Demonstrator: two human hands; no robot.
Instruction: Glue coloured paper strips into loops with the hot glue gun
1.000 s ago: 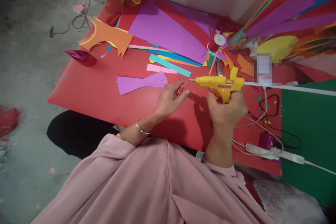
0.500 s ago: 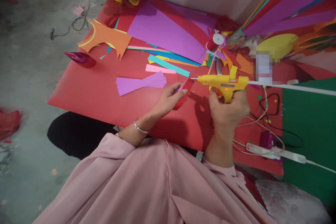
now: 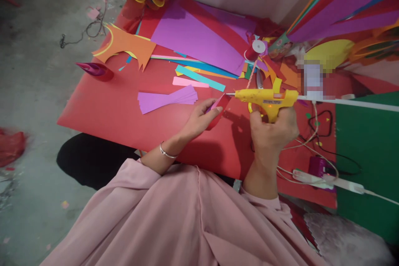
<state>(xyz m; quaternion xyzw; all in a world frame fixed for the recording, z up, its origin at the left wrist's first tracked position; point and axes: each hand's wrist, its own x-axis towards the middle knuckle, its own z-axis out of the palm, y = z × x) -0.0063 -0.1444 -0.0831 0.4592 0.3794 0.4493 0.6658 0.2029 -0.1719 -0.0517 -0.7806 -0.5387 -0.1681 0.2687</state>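
My left hand (image 3: 204, 116) pinches a red paper strip (image 3: 222, 104) with some purple paper behind it, partly hidden by my fingers. In my right hand (image 3: 276, 131) is a yellow hot glue gun (image 3: 264, 97), its metal nozzle at the upper edge of the red strip. A long white glue stick (image 3: 352, 102) sticks out of the gun's back end. Left of my left hand lies a fanned stack of purple paper strips (image 3: 168, 99). Above it are a pink strip (image 3: 190, 82) and a turquoise strip (image 3: 201, 78).
Purple sheets (image 3: 199, 37) cover the back of the red table (image 3: 106, 108). An orange cut-out (image 3: 127, 45) and a rolled paper petal (image 3: 95, 70) lie left. A thread spool (image 3: 255, 50) stands near scissors (image 3: 259, 79). Cables and a power strip (image 3: 327, 181) are at right.
My right hand and the glue gun have shifted very slightly to the right. The nozzle stays at the strip's edge, and my left hand has hardly moved.
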